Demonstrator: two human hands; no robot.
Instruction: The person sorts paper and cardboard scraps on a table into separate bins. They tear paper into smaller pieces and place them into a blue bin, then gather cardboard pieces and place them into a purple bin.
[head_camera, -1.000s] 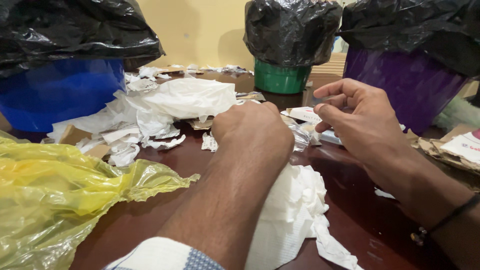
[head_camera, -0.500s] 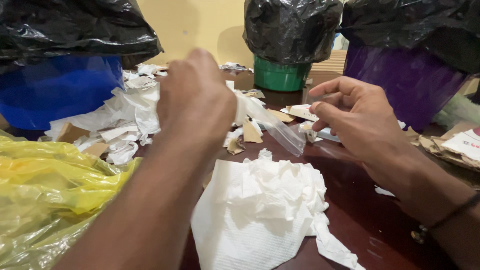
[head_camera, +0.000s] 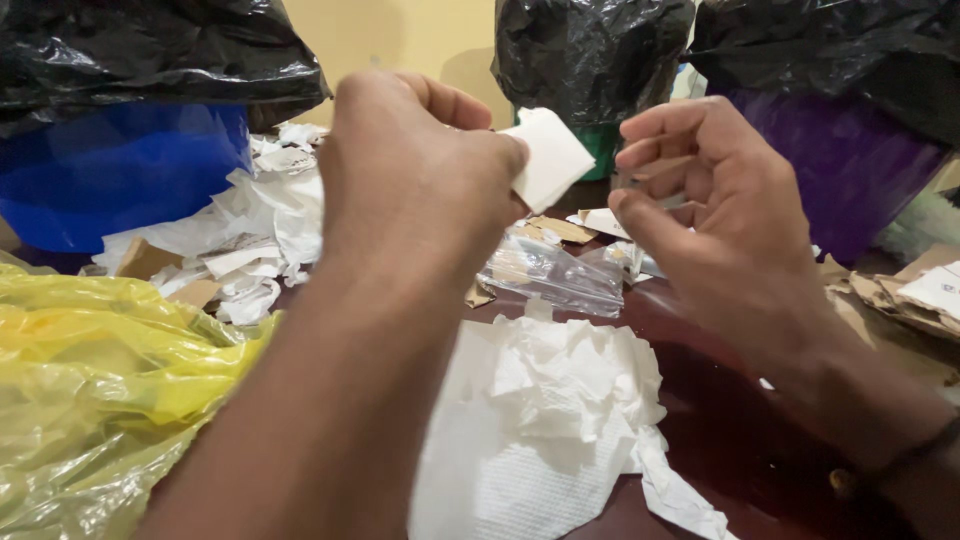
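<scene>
My left hand (head_camera: 410, 190) is raised above the dark wooden table (head_camera: 720, 430) and pinches a small white folded piece of paper (head_camera: 548, 158) between thumb and fingers. A clear plastic bag (head_camera: 555, 278) stretches out just below that hand; I cannot tell whether the hand also holds it. My right hand (head_camera: 720, 220) is lifted beside the paper with its fingers curled and apart, and nothing is plainly in it. A crumpled white tissue sheet (head_camera: 545, 400) lies on the table under both hands.
A crumpled yellow plastic bag (head_camera: 100, 370) fills the near left. A blue bin (head_camera: 120, 170), a green bin (head_camera: 600, 140) and a purple bin (head_camera: 830, 170), each lined with black plastic, stand at the back. Torn white paper (head_camera: 250, 230) and cardboard scraps (head_camera: 900, 290) litter the table.
My left hand rose from the table with the clear plastic and now pinches a white paper piece up high. My right hand lifted from the table toward it.
</scene>
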